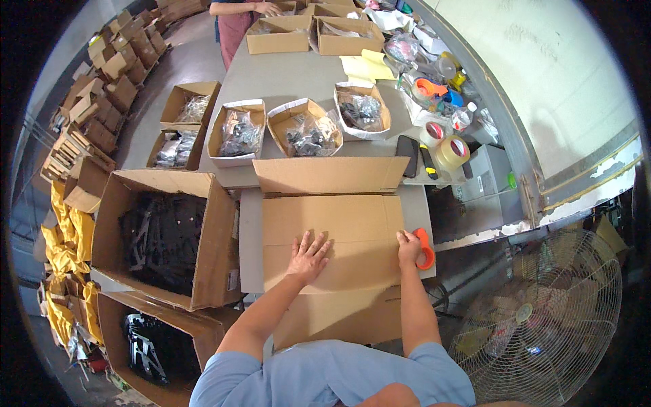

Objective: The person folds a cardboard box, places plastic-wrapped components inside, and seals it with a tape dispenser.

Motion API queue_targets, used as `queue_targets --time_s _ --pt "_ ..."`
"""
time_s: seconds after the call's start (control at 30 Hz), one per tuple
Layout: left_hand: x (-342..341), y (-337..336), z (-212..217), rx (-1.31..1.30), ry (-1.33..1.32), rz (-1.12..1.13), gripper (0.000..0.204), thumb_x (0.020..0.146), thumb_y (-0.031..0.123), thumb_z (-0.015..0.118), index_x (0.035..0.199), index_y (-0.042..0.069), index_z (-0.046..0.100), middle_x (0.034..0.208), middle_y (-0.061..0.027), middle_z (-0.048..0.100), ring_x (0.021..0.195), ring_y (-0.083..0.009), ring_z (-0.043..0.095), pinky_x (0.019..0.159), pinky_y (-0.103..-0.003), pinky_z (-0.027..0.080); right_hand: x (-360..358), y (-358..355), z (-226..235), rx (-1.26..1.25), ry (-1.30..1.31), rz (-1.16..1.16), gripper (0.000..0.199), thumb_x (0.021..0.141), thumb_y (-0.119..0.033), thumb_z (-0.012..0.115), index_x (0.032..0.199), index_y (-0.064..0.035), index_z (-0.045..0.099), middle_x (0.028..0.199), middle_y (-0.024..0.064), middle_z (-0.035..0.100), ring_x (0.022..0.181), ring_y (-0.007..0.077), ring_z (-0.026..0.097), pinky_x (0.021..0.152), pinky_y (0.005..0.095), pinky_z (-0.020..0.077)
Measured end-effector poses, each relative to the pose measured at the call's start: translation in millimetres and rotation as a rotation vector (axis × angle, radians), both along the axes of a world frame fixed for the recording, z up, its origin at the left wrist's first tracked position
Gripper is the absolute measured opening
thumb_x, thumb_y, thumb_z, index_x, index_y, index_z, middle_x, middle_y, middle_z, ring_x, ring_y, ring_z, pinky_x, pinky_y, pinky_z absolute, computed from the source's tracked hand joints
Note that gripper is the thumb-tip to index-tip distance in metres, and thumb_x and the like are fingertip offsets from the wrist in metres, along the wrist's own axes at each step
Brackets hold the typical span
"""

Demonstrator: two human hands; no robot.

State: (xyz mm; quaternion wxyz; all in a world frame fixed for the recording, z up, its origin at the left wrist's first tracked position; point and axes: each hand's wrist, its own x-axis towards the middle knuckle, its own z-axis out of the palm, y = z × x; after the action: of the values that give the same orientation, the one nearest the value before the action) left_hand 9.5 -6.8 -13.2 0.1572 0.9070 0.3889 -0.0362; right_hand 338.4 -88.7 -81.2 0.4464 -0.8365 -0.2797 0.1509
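A brown cardboard box (332,220) lies flattened in front of me, its far flap folded up and its near flap toward my body. My left hand (310,259) rests on it, palm down with fingers spread. At the box's right edge, my right hand (409,249) is closed with the fingers curled, apparently gripping the cardboard; the fingertips are partly hidden. Just right of that hand an orange tape dispenser (425,249) lies on the grey table, close to the wrist.
Past the flap stand open boxes of bagged parts (304,134), beside a yellow-black cutter (428,161) and tape rolls (453,152). Large cartons of black parts (220,237) stand left. A caged fan (523,313) is at right. Another person's hand (268,9) is at the far end.
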Motion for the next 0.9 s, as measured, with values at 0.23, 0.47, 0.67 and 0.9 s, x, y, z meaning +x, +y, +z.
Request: queue_targets --time_s 0.23,0.47,0.67,0.9 --pt "-4 4 -6 -0.046 -0.044 -0.003 0.053 0.095 0.039 0.04 0.145 0.028 0.025 0.154 0.0031 0.013 0.142 -0.0336 0.005 0.111 -0.056 0.011 0 -16 32 -0.374 -0.429 -0.055 0.028 0.084 -0.028 0.062 0.095 -0.0022 0.068 0.109 0.0249 0.057 0.105 0.036 0.054 0.089 0.0439 0.0428" --pt "-9 5 -8 0.005 -0.076 -0.011 0.052 0.094 0.037 0.043 0.144 0.027 0.029 0.153 0.0032 0.018 0.141 -0.0315 0.009 0.111 -0.053 0.014 19 -37 39 -0.641 -0.504 0.088 0.051 0.073 -0.014 0.07 0.116 -0.0044 0.044 0.099 0.024 0.054 0.089 0.041 0.053 0.081 0.0478 0.044" --pt "-9 4 -5 -0.022 -0.086 0.008 0.051 0.094 0.038 0.043 0.142 0.026 0.032 0.152 0.0031 0.021 0.14 -0.0302 0.013 0.111 -0.052 0.015 -70 42 184 -0.097 -0.635 0.521 0.052 0.068 -0.006 0.062 0.119 -0.0049 0.05 0.109 0.0165 0.052 0.108 0.0355 0.044 0.094 0.0431 0.0376" --pt "-8 2 -28 0.064 -0.127 0.001 0.051 0.095 0.039 0.04 0.143 0.024 0.032 0.152 0.003 0.022 0.14 -0.0295 0.015 0.11 -0.054 0.018 -159 144 151 -0.117 -0.392 0.564 0.03 0.077 -0.021 0.059 0.103 -0.0073 0.065 0.1 0.0161 0.064 0.091 0.0355 0.061 0.078 0.0426 0.0485"
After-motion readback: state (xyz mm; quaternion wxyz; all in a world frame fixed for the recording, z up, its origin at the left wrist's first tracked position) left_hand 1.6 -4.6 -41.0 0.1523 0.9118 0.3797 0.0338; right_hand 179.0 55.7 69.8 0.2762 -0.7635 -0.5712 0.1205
